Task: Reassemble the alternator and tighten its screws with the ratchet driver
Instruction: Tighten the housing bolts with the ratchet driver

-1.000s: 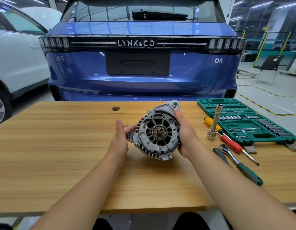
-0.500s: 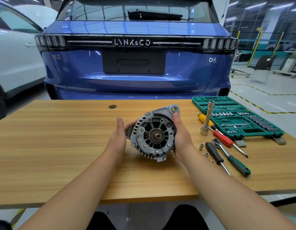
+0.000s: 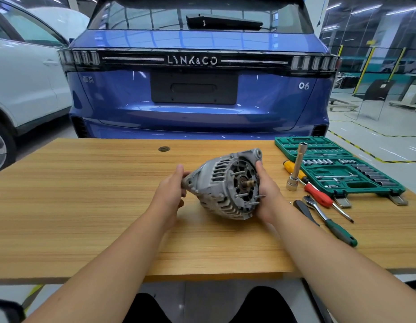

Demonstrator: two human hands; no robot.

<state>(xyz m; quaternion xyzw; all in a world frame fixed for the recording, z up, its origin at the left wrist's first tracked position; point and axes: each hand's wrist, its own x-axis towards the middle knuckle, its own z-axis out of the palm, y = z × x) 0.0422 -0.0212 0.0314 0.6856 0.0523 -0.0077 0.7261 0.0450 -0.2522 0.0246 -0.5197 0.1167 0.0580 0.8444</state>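
Both my hands hold the grey alternator (image 3: pixel 223 185) just above the wooden table (image 3: pixel 85 206). Its open end with the shaft and several protruding studs faces right and toward me. My left hand (image 3: pixel 170 193) grips the mounting ear on its left side. My right hand (image 3: pixel 266 194) cups the right rim, thumb near the upper ear. The ratchet driver (image 3: pixel 328 220) with a green handle lies on the table to the right, untouched. A long socket extension (image 3: pixel 295 170) stands upright beside it.
A green socket set case (image 3: pixel 342 169) lies open at the table's right. A red-handled screwdriver (image 3: pixel 318 198), a yellow-handled one (image 3: pixel 293 167) and a black-handled tool (image 3: pixel 304 212) lie by the ratchet. A blue car (image 3: pixel 197 89) stands close behind the table; a white car (image 3: pixel 23 85) is at left.
I have turned the alternator so its open face points more to the right, showing its ribbed side. Both hands kept their hold. The camera view shifted slightly.
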